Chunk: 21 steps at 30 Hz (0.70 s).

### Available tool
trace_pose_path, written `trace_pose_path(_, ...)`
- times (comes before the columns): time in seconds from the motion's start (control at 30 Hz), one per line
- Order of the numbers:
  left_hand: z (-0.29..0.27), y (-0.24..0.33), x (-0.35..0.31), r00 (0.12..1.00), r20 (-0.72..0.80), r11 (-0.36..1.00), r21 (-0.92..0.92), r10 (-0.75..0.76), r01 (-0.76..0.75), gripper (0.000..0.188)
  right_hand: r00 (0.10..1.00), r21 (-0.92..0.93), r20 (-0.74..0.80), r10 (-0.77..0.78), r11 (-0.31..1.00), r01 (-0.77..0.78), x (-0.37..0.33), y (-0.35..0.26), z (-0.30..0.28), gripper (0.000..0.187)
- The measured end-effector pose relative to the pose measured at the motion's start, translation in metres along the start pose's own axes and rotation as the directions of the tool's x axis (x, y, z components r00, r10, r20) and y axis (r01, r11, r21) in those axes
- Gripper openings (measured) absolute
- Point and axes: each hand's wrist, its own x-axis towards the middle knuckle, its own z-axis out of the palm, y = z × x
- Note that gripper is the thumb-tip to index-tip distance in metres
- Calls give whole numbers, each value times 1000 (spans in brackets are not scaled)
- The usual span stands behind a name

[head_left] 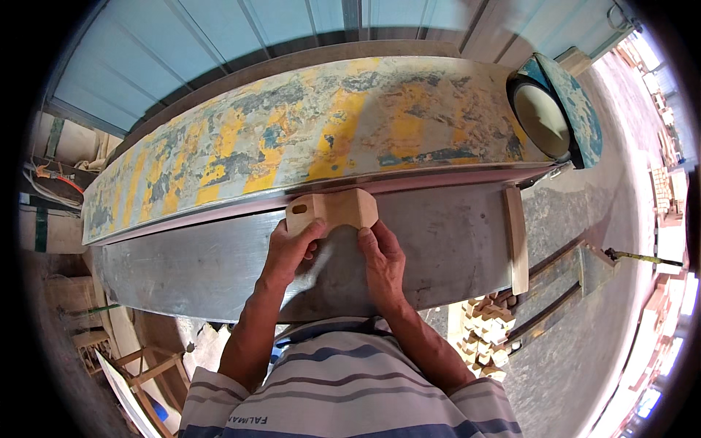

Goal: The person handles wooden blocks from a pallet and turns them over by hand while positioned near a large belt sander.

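Note:
A pale wooden piece [337, 209] with a small oval slot at its left end and a rounded notch on the near side is between my two hands. My left hand [290, 252] grips its left end, thumb on top below the slot. At the right end, the thumb and fingers of my right hand [382, 255] close on its edge. The far edge of the piece meets the pinkish belt [431, 182] of a long sanding machine. Beneath it lies the grey metal table [453, 241]; whether the piece rests flat on it I cannot tell.
Beyond the belt runs the machine's worn yellow-and-grey striped cover [314, 131], with a roller [540, 122] at its right end. A wooden strip [515, 241] edges the table's right side. Small wooden blocks [484, 332] are heaped below right, and a wooden frame [150, 369] stands lower left.

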Motion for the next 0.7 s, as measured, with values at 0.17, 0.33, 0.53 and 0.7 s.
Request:
trace_pose_path(0.17, 22, 13, -7, 1000, 24, 1000, -11, 18, -17, 37, 1000, -6, -8, 25, 1000, -25, -4, -26, -8, 47)
trace_pose_path(0.33, 45, 9, -1, 998, 61, 998, 59, 19, -22, 38, 997, -45, -80, 13, 999, -16, 5, -36, -30, 48)
trace_pose_path(0.53, 45, 12, -4, 999, 29, 998, 48, 39, -40, 43, 995, -62, -95, -6, 998, 0, 8, -23, -30, 47)
trace_pose_path(0.7, 9, 0, 3, 998, 55, 998, 49, 27, -29, 48, 998, -11, -60, 2, 1000, -3, 2, -11, -7, 45)
